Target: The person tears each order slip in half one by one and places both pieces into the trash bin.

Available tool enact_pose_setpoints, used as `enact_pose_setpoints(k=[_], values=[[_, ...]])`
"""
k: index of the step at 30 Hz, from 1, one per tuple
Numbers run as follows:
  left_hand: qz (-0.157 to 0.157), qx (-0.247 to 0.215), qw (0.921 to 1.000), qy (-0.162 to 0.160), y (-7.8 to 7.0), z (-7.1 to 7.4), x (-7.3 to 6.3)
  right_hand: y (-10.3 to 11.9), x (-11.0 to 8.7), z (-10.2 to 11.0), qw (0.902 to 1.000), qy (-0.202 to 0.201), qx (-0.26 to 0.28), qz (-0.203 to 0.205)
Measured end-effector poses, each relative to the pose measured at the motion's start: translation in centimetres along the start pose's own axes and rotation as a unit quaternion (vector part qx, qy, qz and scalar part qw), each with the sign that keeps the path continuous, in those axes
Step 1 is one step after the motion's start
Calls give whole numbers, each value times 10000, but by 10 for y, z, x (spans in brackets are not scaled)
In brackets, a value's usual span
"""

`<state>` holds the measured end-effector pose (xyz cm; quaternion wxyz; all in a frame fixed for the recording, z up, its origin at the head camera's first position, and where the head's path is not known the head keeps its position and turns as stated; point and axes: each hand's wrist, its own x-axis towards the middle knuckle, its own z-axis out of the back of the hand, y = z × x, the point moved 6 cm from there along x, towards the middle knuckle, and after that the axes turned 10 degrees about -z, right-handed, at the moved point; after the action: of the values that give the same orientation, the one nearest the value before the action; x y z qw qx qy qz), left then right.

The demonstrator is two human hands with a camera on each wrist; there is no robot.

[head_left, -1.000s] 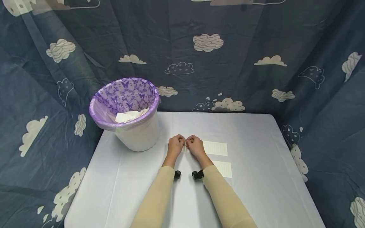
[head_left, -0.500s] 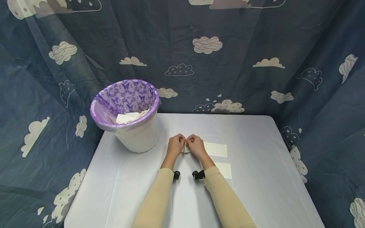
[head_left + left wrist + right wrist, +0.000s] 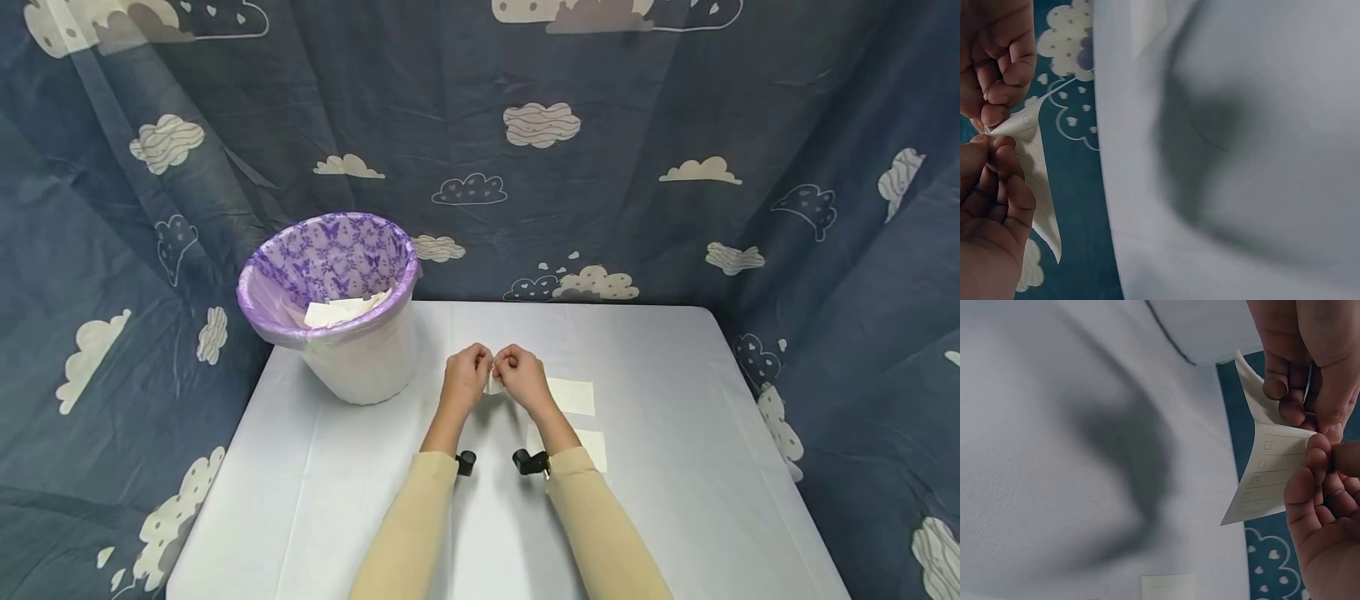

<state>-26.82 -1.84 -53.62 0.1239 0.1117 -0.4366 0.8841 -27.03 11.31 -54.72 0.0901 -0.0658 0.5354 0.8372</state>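
Note:
A small cream checklist sheet (image 3: 1263,475), printed with lines and little boxes, is raised off the table between both hands. My left hand (image 3: 464,382) pinches its upper edge between thumb and fingertips. Close against it, my right hand (image 3: 523,380) pinches the same edge, the fingertips of the two hands meeting. In the right wrist view the sheet bends at a crease near the pinch and its lower part hangs free. The left wrist view shows the sheet (image 3: 1038,162) fanning out beyond the fingers, partly covered by them.
Two more lined sheets lie on the white table (image 3: 675,400): a farther sheet (image 3: 573,397) and a nearer sheet (image 3: 595,448), partly behind the right forearm. At the left stands a white bin (image 3: 363,362) with a purple butterfly-print liner, holding paper pieces (image 3: 341,311). Cloud-patterned curtain surrounds the table.
Both hands have lifted slightly and moved a little farther out and to the right, carrying the pinched sheet. More of the nearer sheet shows to the left of the right forearm.

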Motion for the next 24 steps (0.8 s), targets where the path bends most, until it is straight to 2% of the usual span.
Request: enact_pose_setpoints(k=[8,15,24], values=[[-528,94,9985,-135,-22,8,2,11,-14,18,9995,-67,256,150],[-894,-257,9952,-288,-44,15,-1,22,-29,36,9982,-187,392,412],[-1027,-537,9924,-414,-64,23,-7,36,-50,50,9951,-507,481,705]])
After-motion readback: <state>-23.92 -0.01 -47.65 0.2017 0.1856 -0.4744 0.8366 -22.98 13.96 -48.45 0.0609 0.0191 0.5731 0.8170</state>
